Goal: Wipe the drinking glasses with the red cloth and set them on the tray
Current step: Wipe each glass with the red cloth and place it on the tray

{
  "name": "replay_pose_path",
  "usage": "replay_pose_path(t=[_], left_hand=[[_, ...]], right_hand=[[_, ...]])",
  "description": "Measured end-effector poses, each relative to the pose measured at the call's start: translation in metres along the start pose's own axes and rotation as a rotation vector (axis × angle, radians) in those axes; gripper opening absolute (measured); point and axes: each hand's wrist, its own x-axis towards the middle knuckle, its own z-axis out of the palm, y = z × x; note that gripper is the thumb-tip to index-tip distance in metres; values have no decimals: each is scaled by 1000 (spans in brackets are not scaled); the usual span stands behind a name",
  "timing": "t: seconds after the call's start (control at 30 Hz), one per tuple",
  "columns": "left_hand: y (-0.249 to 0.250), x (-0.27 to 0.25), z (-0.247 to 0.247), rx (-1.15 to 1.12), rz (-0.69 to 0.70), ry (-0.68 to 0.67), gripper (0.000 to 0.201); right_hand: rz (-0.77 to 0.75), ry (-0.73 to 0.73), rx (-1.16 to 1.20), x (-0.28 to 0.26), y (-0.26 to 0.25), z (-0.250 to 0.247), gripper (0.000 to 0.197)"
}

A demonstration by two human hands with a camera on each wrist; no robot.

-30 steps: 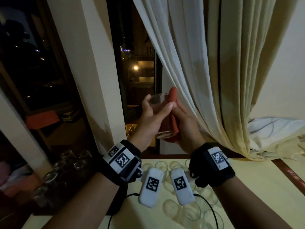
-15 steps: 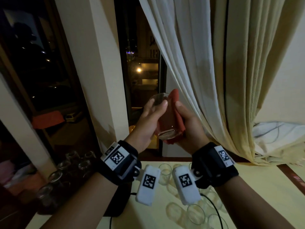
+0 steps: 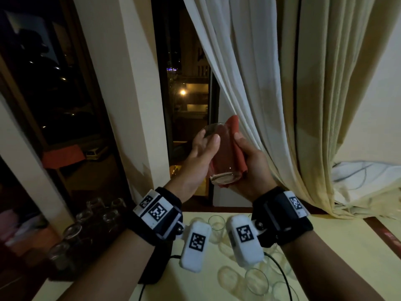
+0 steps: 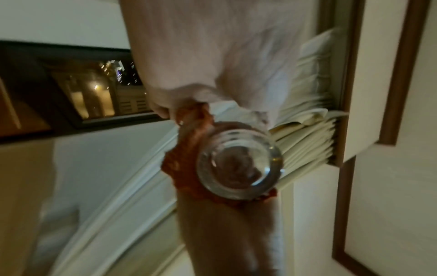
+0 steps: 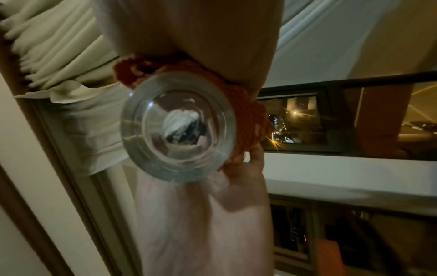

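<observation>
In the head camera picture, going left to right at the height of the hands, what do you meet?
Dark window → pale pillar → left hand → drinking glass → red cloth → right hand → cream curtain.

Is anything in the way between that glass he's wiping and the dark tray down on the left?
Nothing visible blocks the way. The drinking glass is held up between the left hand and the right hand with the red cloth. The tray, lower left, already holds glasses; free spots are too dark to judge.
</observation>
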Motion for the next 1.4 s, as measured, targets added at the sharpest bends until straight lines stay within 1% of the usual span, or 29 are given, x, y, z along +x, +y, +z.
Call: replay_pose_path(t=[0.03,0.1,0.17,0.23,0.27,0.33,0.43,0.47,0.5,0.53,0.57,0.6,0.63,0.7,0.73,0.8,0.83,0.87,0.9,0.93,0.97,1.03,1.07,1.17,1.23,1.27,1.33,1.37,1.4], left_hand=[[0,0,0,16,-6,-9,94],[0,2,1,14,-25,21,87],[0,1,6,42,-55,55,84],[-2,1,12,101,-66,78,86],[-5,3,13,102,-61,86,86],[-11,6,10,30,-56,80,86],[-16,8,4,-66,-89,6,88],[-16,8,3,-59,-94,-14,90],[-17,9,2,-34,-101,-24,93],[-16,11,4,3,-98,-30,93],[-16,12,6,52,-94,-29,89],[-16,15,9,97,-104,-33,85],[-16,16,12,127,-121,-33,86],[-18,16,17,126,-112,-4,88],[-19,16,17,96,-94,1,84],[-18,17,14,3,-81,-45,72],[-17,17,11,-32,-83,-74,70],[-16,16,9,-57,-80,-90,73],[-16,17,7,-78,-83,-88,82],[-15,19,5,-101,-81,-71,91],[-14,20,6,-118,-73,-57,96],[-15,21,8,-132,-69,-62,95],[-15,20,10,-122,-75,-69,94],[-18,18,11,-132,-43,-71,86],[-18,19,5,-165,-35,-124,77],[-18,20,2,-160,-46,-144,78],[-19,24,-4,-124,-57,-141,94],[-19,26,-5,-101,-57,-134,102],[-18,27,-4,-69,-53,-129,105]], right_hand=[[-34,1,-32,0,-1,1,49],[-104,48,-148,-2,-1,3,45],[-154,109,-280,-3,3,5,52],[-151,139,-329,-4,9,4,52],[-141,144,-307,-5,12,3,51],[-74,119,-199,-7,13,-1,48],[15,107,-11,-11,7,-7,51],[12,112,7,-11,6,-9,52],[-16,113,-23,-11,4,-10,48],[-57,124,-88,-10,3,-10,41],[-96,143,-162,-10,3,-10,35],[-119,167,-231,-9,4,-10,34],[-120,176,-271,-9,5,-10,38],[-109,156,-235,-11,6,-10,41],[-107,130,-181,-13,6,-10,40],[-95,82,-65,-16,1,-8,41],[-85,70,-16,-16,-2,-8,43],[-81,70,11,-17,-4,-8,44],[-83,82,3,-17,-5,-8,44],[-93,99,-34,-16,-6,-7,41],[-115,114,-85,-15,-5,-8,36],[-165,123,-168,-14,-5,-5,26],[-176,113,-193,-14,-5,-4,25],[-163,55,-144,-15,-7,-5,36],[-124,49,-74,-13,-8,-7,46],[-113,54,-55,-11,-7,-7,48],[-112,76,-79,-9,-5,-6,48],[-128,99,-115,-8,-4,-6,42],[-150,114,-143,-6,-3,-5,33]])
